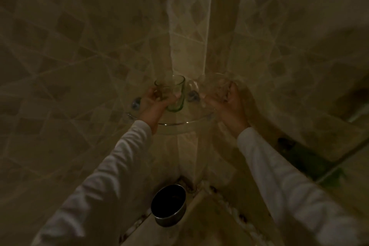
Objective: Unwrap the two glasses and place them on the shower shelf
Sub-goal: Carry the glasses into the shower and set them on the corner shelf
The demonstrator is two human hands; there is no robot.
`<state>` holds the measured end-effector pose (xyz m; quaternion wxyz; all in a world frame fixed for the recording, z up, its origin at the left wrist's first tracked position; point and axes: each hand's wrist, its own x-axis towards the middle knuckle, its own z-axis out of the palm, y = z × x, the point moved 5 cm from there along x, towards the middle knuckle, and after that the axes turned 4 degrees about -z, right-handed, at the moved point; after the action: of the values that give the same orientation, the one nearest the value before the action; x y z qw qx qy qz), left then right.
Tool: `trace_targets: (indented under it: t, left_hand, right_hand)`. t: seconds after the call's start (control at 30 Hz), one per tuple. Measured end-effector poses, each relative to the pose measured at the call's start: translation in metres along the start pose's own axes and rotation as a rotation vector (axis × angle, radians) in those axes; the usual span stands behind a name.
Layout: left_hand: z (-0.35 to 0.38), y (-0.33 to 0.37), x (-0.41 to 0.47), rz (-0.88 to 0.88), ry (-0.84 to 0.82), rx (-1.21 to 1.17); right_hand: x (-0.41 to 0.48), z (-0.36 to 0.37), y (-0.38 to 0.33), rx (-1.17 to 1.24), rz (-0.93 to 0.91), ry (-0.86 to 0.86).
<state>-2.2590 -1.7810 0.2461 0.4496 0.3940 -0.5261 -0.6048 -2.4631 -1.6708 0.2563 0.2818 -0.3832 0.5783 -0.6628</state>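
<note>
Green-tinted glass (171, 94) is gripped by your left hand (153, 104), the clear glass (215, 88) by your right hand (227, 104), fingers curled round each, both at the glass corner shelf (179, 123), contact unclear. Set each upright, well inside the rim and apart, before letting go.

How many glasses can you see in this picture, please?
2. The green-tinted glass is gripped by the left hand at the corner shelf; the clear glass, blurred, is gripped by the right hand to its right. No others show.
</note>
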Motion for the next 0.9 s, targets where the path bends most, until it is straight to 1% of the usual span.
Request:
trace_targets:
  t: [0.1,0.2,0.43,0.53,0.67,0.8,0.9]
  left_hand:
    - [-0.015,0.008,0.018,0.051,0.12,0.132]
    - [-0.027,0.003,0.034,0.028,0.189,0.157]
    - [-0.038,-0.014,0.057,0.02,0.281,0.233]
    - [-0.04,-0.022,0.063,0.016,0.328,0.222]
    - [-0.042,-0.038,0.072,0.013,0.343,0.239]
    - [-0.039,-0.037,0.072,0.025,0.35,0.224]
    - [-0.038,-0.036,0.074,0.047,0.341,0.233]
  right_hand:
    - [0.024,0.033,0.009,-0.046,-0.029,-0.021]
    - [0.039,0.062,0.017,-0.147,-0.089,-0.007]
    - [0.054,0.097,0.041,-0.238,-0.099,0.054]
    - [0.057,0.101,0.046,-0.302,-0.155,0.103]
    - [0.061,0.104,0.049,-0.321,-0.126,0.117]
    - [0.064,0.104,0.055,-0.395,-0.085,0.12]
    - [0.066,0.105,0.056,-0.405,-0.083,0.125]
